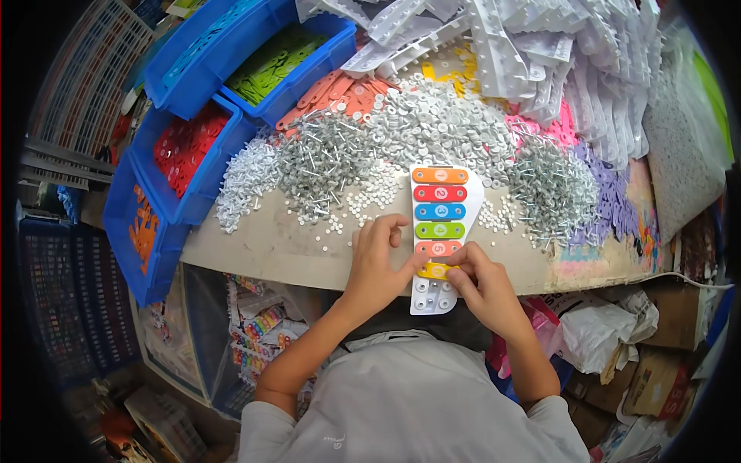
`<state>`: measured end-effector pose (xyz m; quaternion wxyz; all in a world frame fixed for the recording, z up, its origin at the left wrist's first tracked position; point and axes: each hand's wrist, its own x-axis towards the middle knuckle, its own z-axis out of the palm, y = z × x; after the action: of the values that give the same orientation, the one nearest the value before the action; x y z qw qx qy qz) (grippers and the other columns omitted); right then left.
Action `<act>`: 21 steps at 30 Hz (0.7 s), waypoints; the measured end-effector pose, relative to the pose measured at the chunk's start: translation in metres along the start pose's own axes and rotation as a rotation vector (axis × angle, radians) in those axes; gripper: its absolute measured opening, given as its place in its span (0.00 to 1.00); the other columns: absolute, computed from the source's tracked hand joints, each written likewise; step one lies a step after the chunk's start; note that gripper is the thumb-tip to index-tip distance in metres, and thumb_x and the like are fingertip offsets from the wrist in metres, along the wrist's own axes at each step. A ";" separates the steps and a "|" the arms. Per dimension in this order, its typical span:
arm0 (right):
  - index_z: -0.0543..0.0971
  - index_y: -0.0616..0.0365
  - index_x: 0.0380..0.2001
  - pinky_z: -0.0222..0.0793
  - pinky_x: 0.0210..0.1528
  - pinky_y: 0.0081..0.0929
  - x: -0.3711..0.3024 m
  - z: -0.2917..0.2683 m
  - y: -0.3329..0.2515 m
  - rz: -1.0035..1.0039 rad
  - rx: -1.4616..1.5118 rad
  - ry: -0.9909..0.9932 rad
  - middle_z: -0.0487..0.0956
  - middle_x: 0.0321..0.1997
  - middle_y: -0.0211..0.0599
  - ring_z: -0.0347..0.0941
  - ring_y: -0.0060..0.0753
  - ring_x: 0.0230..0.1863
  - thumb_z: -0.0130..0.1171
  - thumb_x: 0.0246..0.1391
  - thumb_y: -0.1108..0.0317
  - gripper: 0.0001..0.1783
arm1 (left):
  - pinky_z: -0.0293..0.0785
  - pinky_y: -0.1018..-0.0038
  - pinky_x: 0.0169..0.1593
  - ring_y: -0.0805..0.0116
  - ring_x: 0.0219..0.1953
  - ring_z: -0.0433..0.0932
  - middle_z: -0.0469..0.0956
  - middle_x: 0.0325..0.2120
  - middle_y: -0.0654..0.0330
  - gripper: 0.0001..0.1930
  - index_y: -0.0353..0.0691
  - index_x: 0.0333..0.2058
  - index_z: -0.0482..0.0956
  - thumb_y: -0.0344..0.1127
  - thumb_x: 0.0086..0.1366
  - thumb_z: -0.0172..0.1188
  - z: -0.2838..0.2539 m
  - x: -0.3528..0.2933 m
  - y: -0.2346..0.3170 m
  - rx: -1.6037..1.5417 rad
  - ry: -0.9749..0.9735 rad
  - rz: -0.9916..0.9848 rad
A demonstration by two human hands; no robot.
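A white toy xylophone base (pixel 474 194) lies over the near edge of the table. Orange, red, blue, green and salmon bars sit across it, and a yellow bar (pixel 434 271) lies below them. My right hand (pixel 488 287) has its thumb and finger together at the right end of the yellow bar. From the left, the thumb of my left hand (pixel 376 262) reaches to that bar's other end; its fingers are half bent and apart from the thumb. Bare pegs show at the base's near end, which overhangs the edge.
Heaps of metal pins (pixel 320 158), white round caps (pixel 444 123) and more pins (pixel 552 181) cover the table's far part. Blue bins (pixel 220 174) with coloured bars stand at left. White bases (pixel 494 54) pile up at the back; purple bars (pixel 610 197) lie right.
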<state>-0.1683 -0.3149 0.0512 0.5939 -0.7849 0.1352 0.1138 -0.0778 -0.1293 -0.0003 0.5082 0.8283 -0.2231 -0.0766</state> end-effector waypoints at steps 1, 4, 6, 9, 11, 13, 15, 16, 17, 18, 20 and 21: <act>0.71 0.61 0.42 0.62 0.28 0.19 0.001 0.002 0.002 -0.018 -0.008 0.022 0.76 0.24 0.30 0.66 0.15 0.25 0.56 0.67 0.74 0.05 | 0.61 0.64 0.50 0.64 0.39 0.69 0.70 0.33 0.63 0.27 0.41 0.49 0.73 0.39 0.54 0.75 -0.002 -0.007 0.001 0.050 0.001 0.013; 0.71 0.61 0.41 0.60 0.26 0.20 0.006 0.000 0.001 -0.017 -0.028 0.039 0.75 0.21 0.29 0.65 0.14 0.23 0.58 0.66 0.73 0.06 | 0.62 0.64 0.49 0.63 0.39 0.68 0.69 0.33 0.62 0.30 0.40 0.52 0.72 0.38 0.52 0.76 0.001 -0.015 -0.007 0.072 0.000 0.006; 0.71 0.61 0.40 0.58 0.25 0.21 0.006 -0.005 0.000 0.006 -0.044 0.049 0.74 0.19 0.28 0.64 0.13 0.22 0.59 0.65 0.72 0.07 | 0.62 0.64 0.49 0.63 0.39 0.68 0.68 0.33 0.62 0.29 0.41 0.51 0.72 0.37 0.52 0.76 0.003 -0.016 -0.007 0.051 0.005 -0.044; 0.71 0.60 0.39 0.54 0.23 0.22 0.010 -0.011 0.010 0.102 -0.072 0.048 0.72 0.17 0.26 0.62 0.11 0.21 0.62 0.63 0.71 0.09 | 0.66 0.67 0.49 0.65 0.40 0.66 0.68 0.34 0.62 0.31 0.41 0.51 0.72 0.31 0.49 0.77 0.001 -0.019 -0.007 0.077 -0.002 -0.068; 0.72 0.60 0.36 0.52 0.22 0.21 0.013 -0.016 0.017 0.161 -0.001 0.016 0.70 0.16 0.26 0.61 0.09 0.21 0.64 0.61 0.71 0.09 | 0.66 0.67 0.49 0.65 0.40 0.66 0.68 0.35 0.62 0.31 0.40 0.51 0.72 0.31 0.49 0.77 0.002 -0.018 -0.005 0.073 -0.009 -0.062; 0.73 0.61 0.35 0.54 0.23 0.22 0.012 -0.025 0.015 0.126 -0.053 -0.002 0.71 0.17 0.25 0.61 0.11 0.21 0.63 0.61 0.72 0.08 | 0.61 0.65 0.48 0.63 0.38 0.68 0.68 0.33 0.62 0.29 0.41 0.51 0.72 0.36 0.53 0.76 0.002 -0.020 -0.008 0.086 0.001 -0.017; 0.75 0.62 0.34 0.56 0.23 0.23 0.016 -0.041 0.016 0.091 -0.104 -0.019 0.71 0.18 0.25 0.61 0.12 0.22 0.63 0.60 0.72 0.07 | 0.61 0.65 0.48 0.63 0.38 0.68 0.69 0.33 0.62 0.28 0.40 0.51 0.72 0.35 0.54 0.75 0.002 -0.028 -0.011 0.037 0.000 0.023; 0.77 0.62 0.35 0.59 0.25 0.23 0.024 -0.055 0.019 -0.056 -0.225 0.222 0.73 0.20 0.28 0.63 0.14 0.23 0.62 0.61 0.72 0.05 | 0.61 0.65 0.48 0.63 0.38 0.67 0.69 0.33 0.62 0.27 0.40 0.51 0.72 0.35 0.56 0.74 0.002 -0.034 -0.012 -0.005 0.001 0.053; 0.79 0.63 0.35 0.61 0.27 0.24 0.032 -0.071 0.018 -0.205 -0.344 0.464 0.75 0.22 0.31 0.66 0.17 0.25 0.61 0.61 0.72 0.05 | 0.61 0.65 0.48 0.63 0.38 0.67 0.69 0.33 0.62 0.27 0.40 0.51 0.72 0.35 0.56 0.74 0.000 -0.040 -0.011 -0.007 0.000 0.059; 0.80 0.64 0.37 0.65 0.30 0.27 0.040 -0.092 0.009 -0.204 -0.494 0.602 0.78 0.26 0.35 0.69 0.23 0.26 0.60 0.62 0.72 0.05 | 0.61 0.65 0.48 0.63 0.38 0.67 0.70 0.32 0.61 0.26 0.39 0.52 0.72 0.34 0.57 0.73 -0.002 -0.046 -0.013 -0.034 0.003 0.055; 0.82 0.64 0.40 0.70 0.35 0.33 0.071 -0.146 0.003 -0.329 -0.792 0.816 0.81 0.31 0.43 0.75 0.37 0.30 0.58 0.61 0.73 0.07 | 0.61 0.66 0.48 0.63 0.37 0.67 0.71 0.32 0.61 0.25 0.38 0.52 0.71 0.34 0.59 0.72 -0.003 -0.055 -0.014 -0.060 0.009 0.056; 0.82 0.65 0.41 0.72 0.38 0.36 0.090 -0.175 0.013 -0.453 -0.945 0.895 0.83 0.33 0.47 0.78 0.44 0.32 0.58 0.61 0.74 0.08 | 0.63 0.67 0.46 0.63 0.38 0.67 0.71 0.32 0.61 0.24 0.38 0.53 0.72 0.34 0.60 0.70 -0.002 -0.056 -0.015 -0.078 0.030 0.038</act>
<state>-0.0855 -0.4934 0.0557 0.0841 -0.9400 0.1360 -0.3014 -0.1226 -0.0966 -0.0177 0.5448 0.8045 -0.2279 -0.0630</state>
